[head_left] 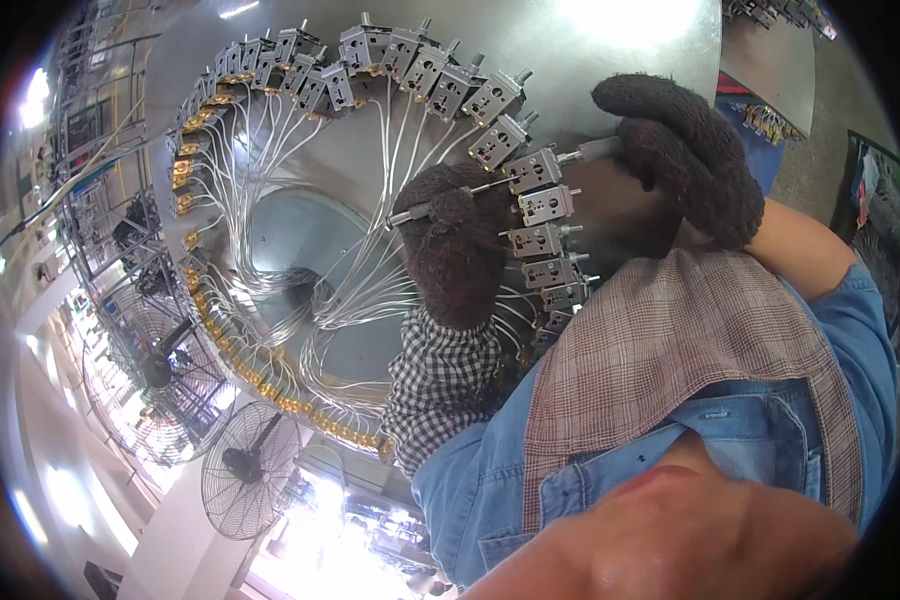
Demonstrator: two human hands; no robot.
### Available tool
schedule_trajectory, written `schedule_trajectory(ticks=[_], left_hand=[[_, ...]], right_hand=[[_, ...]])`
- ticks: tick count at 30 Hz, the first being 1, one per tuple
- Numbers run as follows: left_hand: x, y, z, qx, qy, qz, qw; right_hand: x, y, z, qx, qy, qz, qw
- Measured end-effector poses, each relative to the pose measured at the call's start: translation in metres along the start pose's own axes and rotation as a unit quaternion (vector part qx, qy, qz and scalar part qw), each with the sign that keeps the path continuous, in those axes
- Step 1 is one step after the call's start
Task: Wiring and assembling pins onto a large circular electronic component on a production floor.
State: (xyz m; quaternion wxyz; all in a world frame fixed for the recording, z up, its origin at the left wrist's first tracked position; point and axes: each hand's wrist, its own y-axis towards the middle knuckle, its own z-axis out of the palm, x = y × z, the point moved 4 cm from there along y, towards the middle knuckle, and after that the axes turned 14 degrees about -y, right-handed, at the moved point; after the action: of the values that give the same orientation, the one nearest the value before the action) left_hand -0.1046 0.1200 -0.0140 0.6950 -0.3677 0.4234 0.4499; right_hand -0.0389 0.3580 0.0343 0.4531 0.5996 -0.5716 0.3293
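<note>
Both my hands wear dark knitted gloves. My left hand (455,245) is closed around a slim screwdriver-like tool (482,188), whose thin shaft reaches the side of a grey metal box-shaped control (536,171). From that control a shaft sticks out to the right, with a grey cylindrical piece (599,149) at its end. My right hand (685,150) grips this piece between bent fingers; part of it is hidden by the glove. More such controls (540,240) run in a curved row below and above it, each with a short shaft pointing outward.
The controls stand around a round metal table (610,60). Thin silvery tubes (345,300) fan from its middle to them and to brass fittings (260,385) along the left rim. A wire-guarded fan (250,470) and metal racks (90,200) stand to the left. Another table (770,80) is at the upper right.
</note>
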Motion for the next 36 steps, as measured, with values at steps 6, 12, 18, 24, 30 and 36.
schedule_trajectory(ticks=[6, 12, 18, 24, 30, 36], left_hand=[[-0.002, 0.0, 0.003, -0.015, -0.014, 0.048, 0.999], [-0.012, 0.001, 0.008, 0.029, 0.149, 0.122, 0.981], [-0.01, 0.002, 0.009, 0.033, 0.027, 0.012, 0.999], [-0.007, -0.001, 0.012, 0.016, -0.149, -0.02, 0.989], [-0.008, 0.005, 0.006, 0.038, 0.002, 0.005, 0.999], [-0.008, 0.0, 0.016, 0.015, -0.08, -0.006, 0.997]], right_hand=[[0.019, 0.007, -0.004, -0.067, -0.242, -0.229, 0.94], [0.007, 0.001, -0.005, 0.023, -0.089, -0.01, 0.996], [-0.004, 0.002, -0.003, 0.029, 0.094, 0.109, 0.989], [0.005, 0.002, -0.004, 0.005, -0.045, 0.039, 0.998], [-0.006, 0.002, 0.0, 0.038, 0.072, 0.1, 0.992], [-0.001, -0.001, 0.002, 0.003, 0.04, 0.098, 0.994]])
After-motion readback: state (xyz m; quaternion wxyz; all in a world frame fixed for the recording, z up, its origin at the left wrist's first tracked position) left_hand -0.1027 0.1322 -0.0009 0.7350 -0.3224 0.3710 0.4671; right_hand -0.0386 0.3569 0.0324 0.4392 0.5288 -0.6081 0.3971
